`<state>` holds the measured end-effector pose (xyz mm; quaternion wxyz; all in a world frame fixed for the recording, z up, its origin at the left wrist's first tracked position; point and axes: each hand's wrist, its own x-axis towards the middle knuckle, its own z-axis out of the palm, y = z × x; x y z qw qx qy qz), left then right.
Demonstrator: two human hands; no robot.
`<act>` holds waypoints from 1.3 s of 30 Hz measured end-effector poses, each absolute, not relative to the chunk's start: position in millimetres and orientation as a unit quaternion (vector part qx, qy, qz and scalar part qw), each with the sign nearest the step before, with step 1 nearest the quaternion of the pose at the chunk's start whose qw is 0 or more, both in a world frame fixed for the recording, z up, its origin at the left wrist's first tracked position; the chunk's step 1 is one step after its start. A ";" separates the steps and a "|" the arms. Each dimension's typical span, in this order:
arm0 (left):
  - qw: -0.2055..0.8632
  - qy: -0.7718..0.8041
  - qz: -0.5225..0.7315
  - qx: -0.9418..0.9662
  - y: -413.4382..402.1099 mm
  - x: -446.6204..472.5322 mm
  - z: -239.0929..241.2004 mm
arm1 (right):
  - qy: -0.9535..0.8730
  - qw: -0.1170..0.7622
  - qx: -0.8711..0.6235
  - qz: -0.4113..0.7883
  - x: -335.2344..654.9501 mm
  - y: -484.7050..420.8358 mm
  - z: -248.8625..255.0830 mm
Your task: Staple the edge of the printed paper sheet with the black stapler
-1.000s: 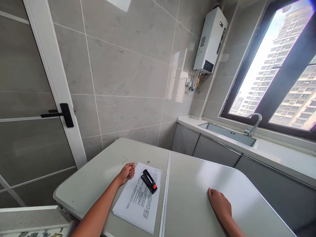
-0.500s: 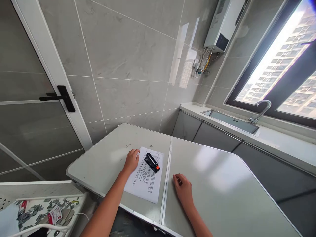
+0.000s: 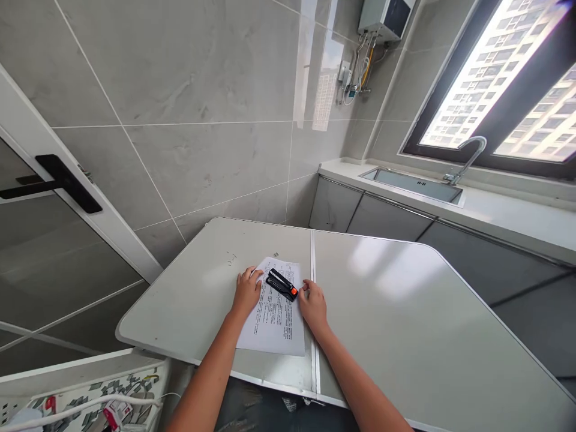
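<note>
Though glossy, table (image 3: 405,336) near gray wall (image 3: 202,72)

1. The black stapler (image 3: 282,284) on the paper (image 3: 274,339) blocks the straight way between left hand (image 3: 247,292) and right hand (image 3: 314,304).
2. Wide room spans the tabletop (image 3: 405,336) right of the right hand.
3. Small bits (image 3: 231,258) lie beyond the left hand.

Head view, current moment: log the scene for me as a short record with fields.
Left hand: left hand at the paper's left edge; grip unclear
Right hand: right hand by the paper's right edge, fingertips near the stapler's orange-red end; contact unclear
Stapler: black stapler, lying on the paper
Paper: white printed paper, lying left of the table's seam; sheet count unclear
Surface: pale table
Background: tiled wall, door handle, counter with sink
</note>
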<state>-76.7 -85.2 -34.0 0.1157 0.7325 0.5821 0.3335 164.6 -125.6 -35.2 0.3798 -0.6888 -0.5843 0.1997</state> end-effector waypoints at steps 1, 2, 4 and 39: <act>0.139 0.571 0.347 0.731 -85.4 -77.2 -32.3 | -0.581 0.375 -0.697 0.191 163.6 -122.1 -36.7; 0.161 0.563 0.363 0.725 -85.6 -77.8 -30.8 | -0.578 0.369 -0.704 0.185 162.8 -118.5 -37.8; 0.190 0.557 0.398 0.704 -85.9 -79.8 -28.6 | -0.574 0.364 -0.711 0.182 161.7 -111.3 -38.2; 0.255 0.568 0.420 0.660 -84.7 -91.1 -19.4 | -0.630 0.434 -0.606 0.217 172.1 -97.7 -33.0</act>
